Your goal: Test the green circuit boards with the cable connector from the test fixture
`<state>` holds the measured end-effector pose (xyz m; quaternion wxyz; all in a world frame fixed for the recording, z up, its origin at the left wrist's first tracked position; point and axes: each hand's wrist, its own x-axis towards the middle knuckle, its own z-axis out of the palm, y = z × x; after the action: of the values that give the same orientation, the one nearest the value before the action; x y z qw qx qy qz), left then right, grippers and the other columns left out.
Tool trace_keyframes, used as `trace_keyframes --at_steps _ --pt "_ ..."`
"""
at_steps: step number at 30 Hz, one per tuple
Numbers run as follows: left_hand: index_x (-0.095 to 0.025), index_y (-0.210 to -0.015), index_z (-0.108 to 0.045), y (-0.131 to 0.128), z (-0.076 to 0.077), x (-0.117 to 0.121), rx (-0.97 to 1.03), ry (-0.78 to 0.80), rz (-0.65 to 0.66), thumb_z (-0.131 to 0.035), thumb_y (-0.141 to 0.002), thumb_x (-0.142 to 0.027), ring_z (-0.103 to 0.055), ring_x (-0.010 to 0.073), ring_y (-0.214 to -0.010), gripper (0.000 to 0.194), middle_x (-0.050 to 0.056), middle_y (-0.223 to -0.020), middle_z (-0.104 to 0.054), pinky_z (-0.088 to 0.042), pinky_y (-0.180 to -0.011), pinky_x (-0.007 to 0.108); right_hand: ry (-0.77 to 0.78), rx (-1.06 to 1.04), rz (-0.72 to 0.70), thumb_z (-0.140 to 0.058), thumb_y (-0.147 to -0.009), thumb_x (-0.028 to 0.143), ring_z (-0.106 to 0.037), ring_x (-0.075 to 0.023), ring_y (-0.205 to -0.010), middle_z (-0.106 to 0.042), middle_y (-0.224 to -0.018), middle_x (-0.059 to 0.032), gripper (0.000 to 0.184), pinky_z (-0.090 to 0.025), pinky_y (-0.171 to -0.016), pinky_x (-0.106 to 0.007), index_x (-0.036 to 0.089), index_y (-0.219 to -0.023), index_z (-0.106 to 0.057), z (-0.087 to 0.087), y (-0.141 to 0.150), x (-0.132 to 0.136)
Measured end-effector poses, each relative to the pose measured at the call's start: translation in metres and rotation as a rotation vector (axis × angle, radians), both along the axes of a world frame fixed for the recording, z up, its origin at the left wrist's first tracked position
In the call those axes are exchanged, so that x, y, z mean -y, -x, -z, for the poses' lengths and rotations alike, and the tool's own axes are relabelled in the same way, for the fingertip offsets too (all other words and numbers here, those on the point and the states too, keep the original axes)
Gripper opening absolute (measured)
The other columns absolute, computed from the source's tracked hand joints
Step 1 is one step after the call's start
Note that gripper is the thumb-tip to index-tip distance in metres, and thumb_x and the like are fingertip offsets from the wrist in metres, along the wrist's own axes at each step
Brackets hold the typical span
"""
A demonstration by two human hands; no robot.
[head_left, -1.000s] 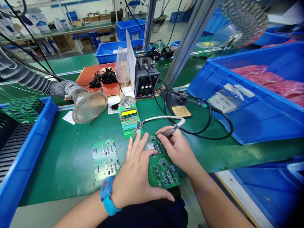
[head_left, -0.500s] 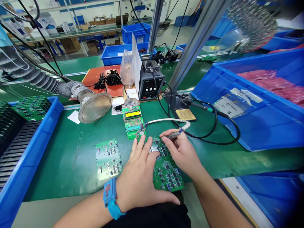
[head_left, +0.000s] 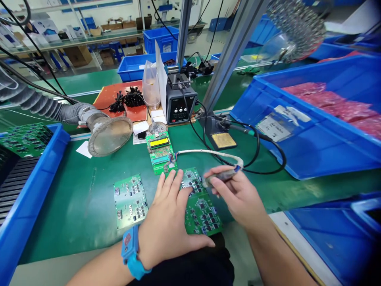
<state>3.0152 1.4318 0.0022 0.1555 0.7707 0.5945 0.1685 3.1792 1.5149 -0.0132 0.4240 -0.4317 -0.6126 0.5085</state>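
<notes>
My left hand (head_left: 168,222) lies flat, fingers spread, on a green circuit board (head_left: 201,206) at the near edge of the green mat, a blue wrist strap (head_left: 131,251) on its wrist. My right hand (head_left: 238,194) pinches a small probe (head_left: 222,177) on a white cable (head_left: 205,152), its tip just above the board's far right corner. The cable runs to a small green tester board with a yellow display (head_left: 160,152). A second green circuit board (head_left: 129,200) lies to the left, untouched.
A fume extractor hose and funnel (head_left: 108,135) sits at back left. A soldering station (head_left: 180,104), an iron stand with sponge (head_left: 222,137), a blue bin of pink bags (head_left: 315,115), a blue tray with boards (head_left: 26,174), and another blue bin (head_left: 336,234) ring the mat.
My right hand has lifted the probe off the board's far end and drawn it a little to the right. My left hand stays flat on the board.
</notes>
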Motion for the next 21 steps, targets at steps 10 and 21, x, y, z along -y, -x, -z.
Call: trace_keyframes --at_steps 10,21 --pt "-0.011 -0.122 -0.05 -0.001 0.0 -0.001 0.014 -0.006 -0.006 -0.082 -0.055 -0.063 -0.015 0.039 -0.141 0.091 0.023 -0.15 -0.027 -0.019 -0.113 0.064 -0.052 0.16 -0.1 -0.055 -0.091 0.03 -0.063 -0.0155 -0.075 -0.064 -0.085 -0.0031 0.008 -0.055 -0.067 -0.024 0.022 -0.095 -0.056 0.007 -0.02 0.025" --pt "-0.01 -0.124 -0.05 0.001 -0.002 0.001 -0.02 0.01 -0.003 -0.076 -0.056 -0.072 -0.017 0.0386 -0.141 0.095 0.022 -0.15 -0.026 -0.019 -0.114 0.061 -0.286 0.228 -0.072 -0.051 -0.092 0.02 -0.062 -0.0174 -0.081 -0.061 -0.087 -0.002 0.005 -0.052 -0.071 -0.026 0.025 -0.092 -0.052 0.022 -0.017 0.029"
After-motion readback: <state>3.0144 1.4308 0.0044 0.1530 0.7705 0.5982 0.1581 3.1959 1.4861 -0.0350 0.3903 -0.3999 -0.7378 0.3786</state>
